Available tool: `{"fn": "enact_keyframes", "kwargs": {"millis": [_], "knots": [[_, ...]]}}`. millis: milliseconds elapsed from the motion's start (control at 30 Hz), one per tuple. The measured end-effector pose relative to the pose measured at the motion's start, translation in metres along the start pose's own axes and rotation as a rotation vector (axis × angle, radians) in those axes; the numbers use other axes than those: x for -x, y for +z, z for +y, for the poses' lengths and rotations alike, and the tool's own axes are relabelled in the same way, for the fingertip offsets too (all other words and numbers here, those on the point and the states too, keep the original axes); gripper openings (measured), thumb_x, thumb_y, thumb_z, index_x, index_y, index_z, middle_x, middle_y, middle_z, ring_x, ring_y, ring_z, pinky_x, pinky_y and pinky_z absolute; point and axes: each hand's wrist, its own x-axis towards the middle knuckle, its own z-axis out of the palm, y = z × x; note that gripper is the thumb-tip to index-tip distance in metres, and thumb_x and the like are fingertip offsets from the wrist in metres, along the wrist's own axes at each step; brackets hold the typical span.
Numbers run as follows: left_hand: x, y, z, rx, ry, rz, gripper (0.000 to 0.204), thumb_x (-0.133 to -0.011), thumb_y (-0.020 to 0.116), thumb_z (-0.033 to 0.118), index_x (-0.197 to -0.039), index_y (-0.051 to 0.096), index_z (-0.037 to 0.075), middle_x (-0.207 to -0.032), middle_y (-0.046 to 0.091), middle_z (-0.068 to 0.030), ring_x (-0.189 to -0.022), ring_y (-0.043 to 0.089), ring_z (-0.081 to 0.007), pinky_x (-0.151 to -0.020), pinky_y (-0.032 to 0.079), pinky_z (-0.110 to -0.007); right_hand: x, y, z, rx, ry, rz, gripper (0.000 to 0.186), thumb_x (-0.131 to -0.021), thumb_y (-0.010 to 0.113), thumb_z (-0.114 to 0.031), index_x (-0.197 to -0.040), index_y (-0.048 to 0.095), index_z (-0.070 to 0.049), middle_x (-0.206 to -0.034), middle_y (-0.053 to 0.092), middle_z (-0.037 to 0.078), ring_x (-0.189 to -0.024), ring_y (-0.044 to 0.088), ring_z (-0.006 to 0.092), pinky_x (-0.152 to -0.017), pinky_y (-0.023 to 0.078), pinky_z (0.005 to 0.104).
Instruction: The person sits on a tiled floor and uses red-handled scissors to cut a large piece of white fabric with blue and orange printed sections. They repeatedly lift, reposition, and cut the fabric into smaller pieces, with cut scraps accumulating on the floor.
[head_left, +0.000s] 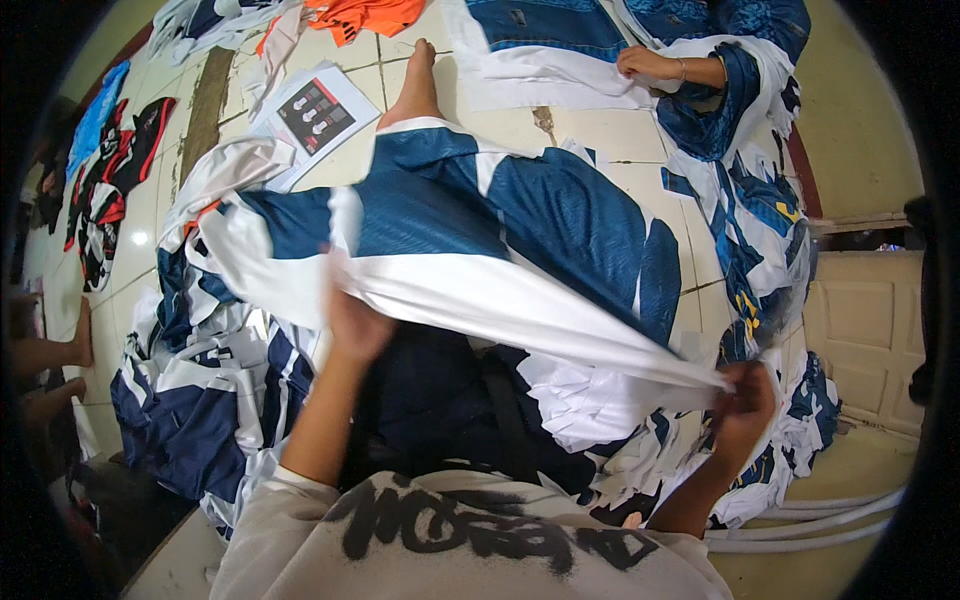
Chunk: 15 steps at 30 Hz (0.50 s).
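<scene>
A large sheet of blue-and-white fabric [430, 215] spreads across my lap and the floor before me, its long white edge pulled taut on a slant down to the right. At that edge's right end my right hand [745, 398] is closed on the fabric. My left hand [358, 318] is over the white edge nearer the middle; motion smears its fingers, so their grip is unclear. My bare foot [412, 85] sticks out beyond the fabric's far side. Under the sheet, close to me, lies a heap of white cut pieces [575, 400].
Navy-and-white garments [185, 425] are heaped at left. A printed sheet of paper [315, 120] lies on the tiles. Scraps [760, 220] pile along the right. Another person's hand [648, 65] rests by blue fabric at the far right. Orange cloth [365, 15] lies far off.
</scene>
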Motion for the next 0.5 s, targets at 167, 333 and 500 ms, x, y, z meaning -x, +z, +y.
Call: {"fn": "enact_keyframes", "kwargs": {"millis": [167,333,500], "knots": [[0.031,-0.029,0.213,-0.014,0.915,0.460,0.048,-0.097,0.042,0.039,-0.130,0.053,0.005,-0.123,0.058,-0.0112,-0.113,0.057,-0.0216,-0.102,0.042,-0.036,-0.040,-0.116,0.056,-0.058,-0.187,0.716,0.010,-0.090,0.055,-0.003,-0.095,0.061,0.001,-0.083,0.064,0.008,-0.075,0.060,0.0168,-0.071,0.049,0.0275],[0.154,-0.049,0.322,-0.271,0.922,0.534,0.042,-0.096,0.043,0.033,-0.123,0.055,0.003,-0.116,0.061,-0.0121,-0.105,0.059,-0.0232,-0.096,0.046,-0.037,-0.048,-0.249,0.109,0.390,-0.055,1.083,0.020,-0.090,0.062,-0.012,-0.103,0.063,0.003,-0.093,0.067,0.011,-0.083,0.064,0.0187,-0.077,0.051,0.0287],[0.147,-0.053,0.410,-0.522,0.940,0.531,0.036,-0.095,0.044,0.027,-0.116,0.058,0.001,-0.109,0.063,-0.0129,-0.097,0.061,-0.0248,-0.090,0.049,-0.038,-0.077,-0.300,0.140,0.618,-0.060,0.826,0.029,-0.088,0.064,-0.014,-0.111,0.062,0.004,-0.101,0.067,0.013,-0.087,0.064,0.0195,-0.079,0.051,0.0295]]}}
